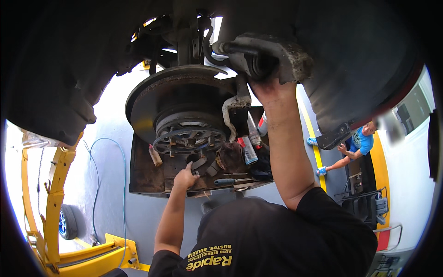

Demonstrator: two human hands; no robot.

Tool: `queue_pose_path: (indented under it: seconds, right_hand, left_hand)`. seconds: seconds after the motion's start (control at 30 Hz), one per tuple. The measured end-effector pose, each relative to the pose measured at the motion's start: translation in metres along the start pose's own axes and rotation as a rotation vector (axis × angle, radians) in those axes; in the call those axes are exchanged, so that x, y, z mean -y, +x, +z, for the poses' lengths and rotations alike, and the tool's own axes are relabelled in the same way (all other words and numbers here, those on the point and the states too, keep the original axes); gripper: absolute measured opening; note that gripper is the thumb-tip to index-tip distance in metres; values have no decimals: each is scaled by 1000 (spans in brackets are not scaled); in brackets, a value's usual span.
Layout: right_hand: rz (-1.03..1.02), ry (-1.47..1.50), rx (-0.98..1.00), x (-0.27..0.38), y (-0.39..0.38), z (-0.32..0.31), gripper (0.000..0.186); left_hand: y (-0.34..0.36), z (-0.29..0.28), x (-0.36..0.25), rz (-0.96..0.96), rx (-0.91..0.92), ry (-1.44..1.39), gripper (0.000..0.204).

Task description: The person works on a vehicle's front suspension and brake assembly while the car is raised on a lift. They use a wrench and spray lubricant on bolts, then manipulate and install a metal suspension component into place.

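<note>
My left hand (186, 176) is closed on a grey brake pad (199, 163) above a dark tray, below the wheel hub (189, 136). More brake pads (213, 168) lie just right of it. My right hand (266, 88) reaches up against the underside of the brake caliper (265, 53); its fingers are hidden there. Left of the caliper is the brake disc (145, 99), with bare studs on the hub. The caliper bracket (229, 111) curves down at the disc's right edge.
The tray (143, 173) carries a bottle (155, 155), spray cans (253, 131) and a blue-handled tool (224, 181). A yellow lift (50, 221), hose (123, 184) and wheel (67, 222) are at left. A person in blue (362, 141) sits at right. Dark bodywork hangs overhead.
</note>
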State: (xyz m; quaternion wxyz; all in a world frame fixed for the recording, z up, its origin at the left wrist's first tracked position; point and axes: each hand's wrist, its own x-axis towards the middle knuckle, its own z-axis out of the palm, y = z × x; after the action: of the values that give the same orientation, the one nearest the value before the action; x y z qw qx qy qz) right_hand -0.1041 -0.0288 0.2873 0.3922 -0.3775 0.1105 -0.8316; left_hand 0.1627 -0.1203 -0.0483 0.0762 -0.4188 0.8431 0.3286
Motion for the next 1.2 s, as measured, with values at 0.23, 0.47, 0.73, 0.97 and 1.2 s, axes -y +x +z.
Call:
queue_pose_path:
  seconds: [0.23, 0.47, 0.73, 0.97, 1.2]
  right_hand:
    - [-183, 13, -287, -15, -8, 5, 43]
    - [-250, 60, -256, -22, 0, -10, 42]
    - [-189, -10, -245, -15, 5, 6, 31]
    - [-112, -652, -4, -18, -31, 19, 38]
    - [37, -867, 123, -6, -29, 2, 37]
  left_hand:
    - [-151, -225, -95, 864, 188, -456, 48]
    - [-129, -303, -223, 1098, -933, 48, 42]
    - [-95, -342, -276, 1102, -556, 44, 52]
    - [-90, -415, -299, 1068, 38, -233, 47]
    - [-78, -416, -316, 1264, 230, -112, 47]
